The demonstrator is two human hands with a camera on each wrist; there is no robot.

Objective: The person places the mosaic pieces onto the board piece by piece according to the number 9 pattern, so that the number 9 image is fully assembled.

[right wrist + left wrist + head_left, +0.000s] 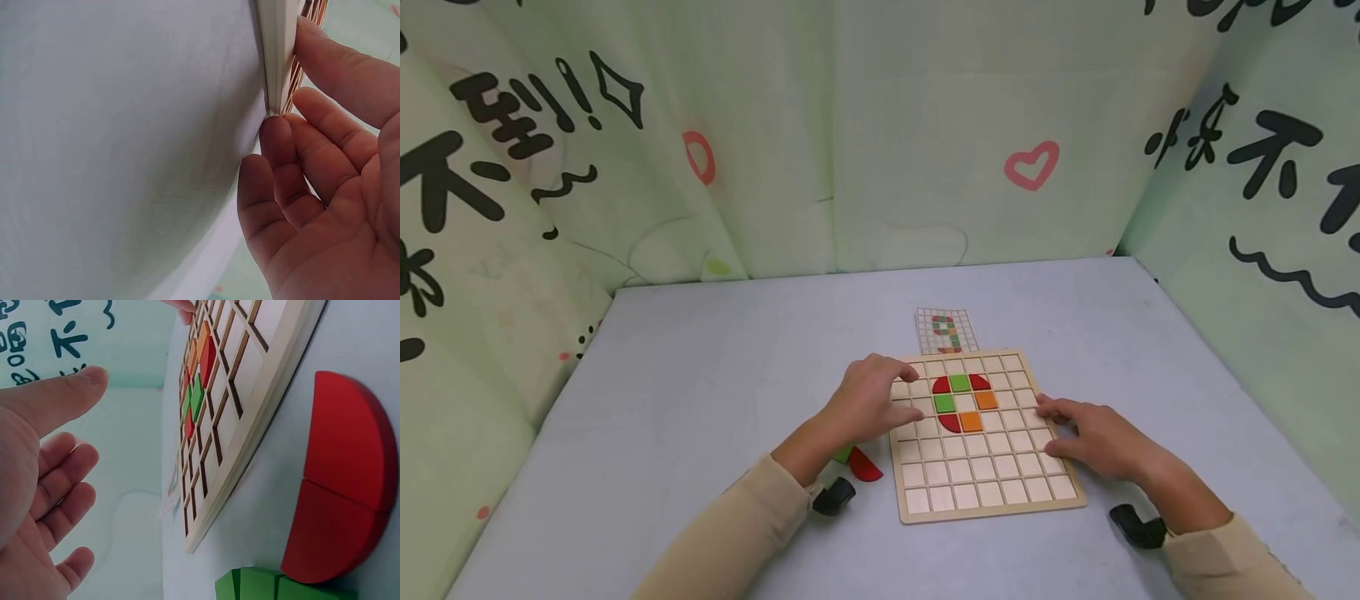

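A square wooden grid board (992, 512) lies on the table, with red quarter-round, green and orange square pieces set in its upper middle cells. My left hand (868, 404) hovers over the board's left edge, thumb and fingers apart, holding nothing. In the left wrist view, two red quarter-round pieces (356, 444) lie side by side next to several green blocks (259, 584), left of the board. My right hand (1101, 437) rests against the board's right edge; in the right wrist view its thumb and fingertips touch the wooden rim (279, 50).
A small patterned card (929, 340) lies just behind the board, its lower edge hidden by it. The white table (715, 417) is bordered by pale green curtains (887, 167) at the back and sides. Black straps (835, 497) are at both wrists.
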